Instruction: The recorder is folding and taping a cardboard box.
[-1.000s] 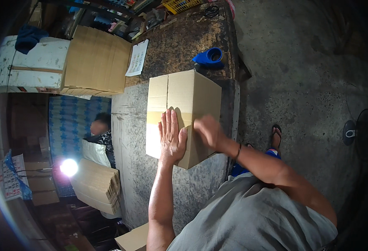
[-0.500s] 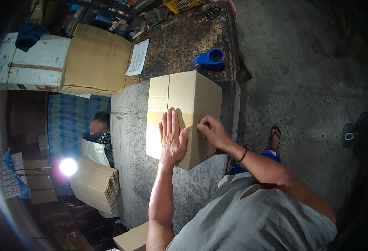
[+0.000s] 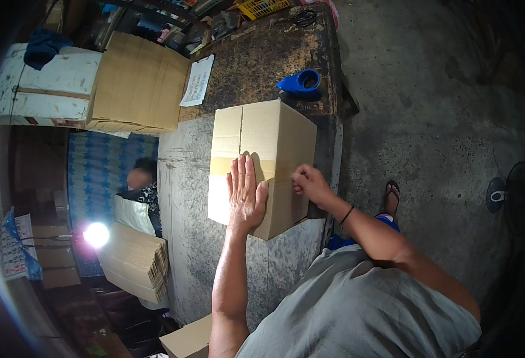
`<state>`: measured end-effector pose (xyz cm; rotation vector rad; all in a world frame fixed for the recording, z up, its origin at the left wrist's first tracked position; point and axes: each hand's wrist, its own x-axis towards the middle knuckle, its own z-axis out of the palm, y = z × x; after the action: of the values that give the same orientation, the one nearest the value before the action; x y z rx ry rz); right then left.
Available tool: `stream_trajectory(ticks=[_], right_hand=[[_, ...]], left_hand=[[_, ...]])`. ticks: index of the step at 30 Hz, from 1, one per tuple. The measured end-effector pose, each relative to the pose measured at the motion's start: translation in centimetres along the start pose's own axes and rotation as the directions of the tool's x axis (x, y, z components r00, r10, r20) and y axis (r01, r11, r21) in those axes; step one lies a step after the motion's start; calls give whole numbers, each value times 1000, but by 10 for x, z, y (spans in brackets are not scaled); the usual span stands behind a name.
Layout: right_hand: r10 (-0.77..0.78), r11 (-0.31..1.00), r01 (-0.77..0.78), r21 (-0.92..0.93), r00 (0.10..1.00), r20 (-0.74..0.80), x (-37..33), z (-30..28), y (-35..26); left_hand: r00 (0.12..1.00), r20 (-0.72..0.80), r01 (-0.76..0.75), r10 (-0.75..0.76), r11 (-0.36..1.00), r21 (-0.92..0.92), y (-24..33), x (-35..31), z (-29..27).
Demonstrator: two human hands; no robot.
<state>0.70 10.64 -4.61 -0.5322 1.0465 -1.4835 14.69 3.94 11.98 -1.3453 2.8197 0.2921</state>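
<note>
A closed cardboard box (image 3: 259, 128) stands on the worktable, with a strip of brown tape (image 3: 220, 165) across its top seam and over onto its right side. My left hand (image 3: 246, 194) lies flat on the top, fingers stretched together over the tape and thumb apart near the right edge. Beside the box's right face my right hand (image 3: 310, 185) is curled into a fist, knuckles at the end of the taped line. I see nothing in that fist, though the inside of it is hidden.
A blue tape dispenser (image 3: 301, 82) and a clipboard with a paper (image 3: 197, 80) lie on the worktable (image 3: 185, 238) beyond the box. Flattened cartons (image 3: 137, 83) are stacked at the far left, more (image 3: 132, 256) beside a bright lamp (image 3: 96, 235). Another person (image 3: 143, 179) is at the left.
My right hand has slid a little to the right along the box's side, its fingers curling tighter. My left hand stays flat on the top.
</note>
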Motion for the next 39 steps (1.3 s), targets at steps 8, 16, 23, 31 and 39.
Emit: stream_trajectory(ticks=[8,16,23,31,39], right_hand=[[-758,458,595,-660,650,60,27,8,-116],[-563,-154,488,-859,671,482,70,45,-138],[-487,-140,461,-876,739,466,64,52,-143],[-513,-188,463,-866,706,489,71,48,-137],[-471,-222,482,-847,708,527,71,42,-145]], left_hand=[[1000,-19,-9,9,1000,30,-5,-4,-4],[900,-343,-280,270,960,20,12,-11,-11],[865,-501,25,-24,1000,-4,-101,24,-15],[861,-255,-451,441,892,21,-61,14,29],[724,-418,-499,549,835,232,-36,5,29]])
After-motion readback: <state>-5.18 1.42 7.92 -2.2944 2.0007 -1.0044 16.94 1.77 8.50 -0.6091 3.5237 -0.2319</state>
